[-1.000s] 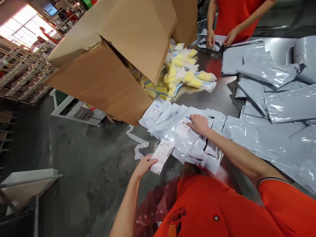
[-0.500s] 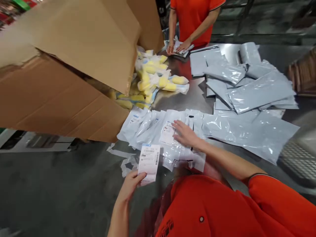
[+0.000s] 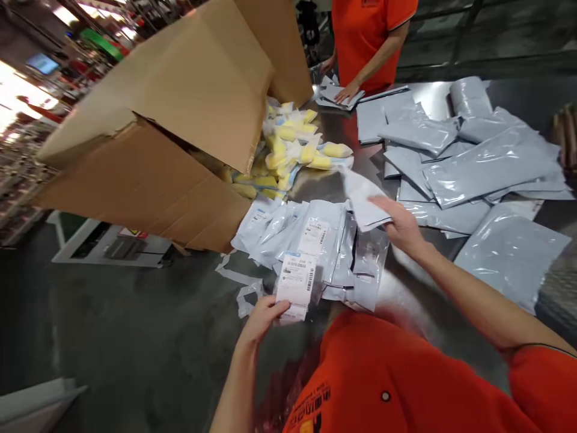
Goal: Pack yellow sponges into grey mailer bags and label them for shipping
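My left hand pinches the lower edge of a printed shipping label between thumb and fingers. That label hangs over the near side of a row of grey plastic mailing bags. One bag in the row carries another printed label. My right hand is closed on the near end of a white folded sheet, raised above the right end of the row. Whether the sheet is paper or plastic, I cannot tell.
A big open carton leans at the left, spilling yellow-and-white wrapped items onto the metal table. More grey mailing bags are heaped at the right. Across the table, a person in an orange shirt rests a hand on white packets.
My right hand has left the labelled bag and moved right, now holding the white folded sheet. A large grey bag has shifted right, away from the row. My left hand keeps its label.
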The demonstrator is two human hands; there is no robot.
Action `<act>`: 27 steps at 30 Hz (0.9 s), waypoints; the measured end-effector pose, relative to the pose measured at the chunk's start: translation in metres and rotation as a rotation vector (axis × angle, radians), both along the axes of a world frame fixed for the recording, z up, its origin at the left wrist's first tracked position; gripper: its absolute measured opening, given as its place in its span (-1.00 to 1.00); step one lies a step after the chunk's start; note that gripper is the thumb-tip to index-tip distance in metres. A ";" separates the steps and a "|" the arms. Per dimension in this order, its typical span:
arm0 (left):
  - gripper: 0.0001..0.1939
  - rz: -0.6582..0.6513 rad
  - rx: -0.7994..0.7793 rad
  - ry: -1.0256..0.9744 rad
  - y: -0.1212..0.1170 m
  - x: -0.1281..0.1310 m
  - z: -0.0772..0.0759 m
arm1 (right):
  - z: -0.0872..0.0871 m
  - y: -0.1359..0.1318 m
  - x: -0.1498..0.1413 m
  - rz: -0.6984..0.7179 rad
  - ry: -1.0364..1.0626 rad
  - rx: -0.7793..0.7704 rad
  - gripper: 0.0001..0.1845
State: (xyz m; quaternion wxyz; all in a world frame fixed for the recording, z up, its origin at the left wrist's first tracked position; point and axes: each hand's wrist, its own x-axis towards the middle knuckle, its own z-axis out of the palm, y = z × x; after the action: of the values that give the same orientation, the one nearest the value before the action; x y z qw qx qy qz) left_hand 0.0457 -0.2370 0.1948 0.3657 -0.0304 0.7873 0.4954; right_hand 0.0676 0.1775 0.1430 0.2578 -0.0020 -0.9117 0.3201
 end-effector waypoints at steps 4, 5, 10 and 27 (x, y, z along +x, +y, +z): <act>-0.55 0.001 -0.008 0.018 -0.005 0.019 0.015 | 0.018 -0.083 -0.055 0.508 -0.088 0.239 -0.37; -0.54 0.022 -0.007 0.022 -0.008 0.024 0.018 | 0.013 -0.100 -0.062 0.586 -0.180 0.300 -0.37; -0.51 0.111 0.003 0.018 -0.021 0.047 0.024 | -0.004 -0.134 -0.057 0.646 -0.476 0.184 -0.31; -0.39 0.134 0.238 0.165 0.039 0.019 0.023 | 0.051 -0.165 0.005 0.731 -0.521 -0.544 -0.71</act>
State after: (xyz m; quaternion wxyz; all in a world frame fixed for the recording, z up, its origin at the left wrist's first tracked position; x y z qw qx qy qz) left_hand 0.0650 -0.1977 0.2176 0.2669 0.0018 0.7467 0.6092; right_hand 0.0729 0.0123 0.1941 -0.1160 0.1699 -0.7706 0.6032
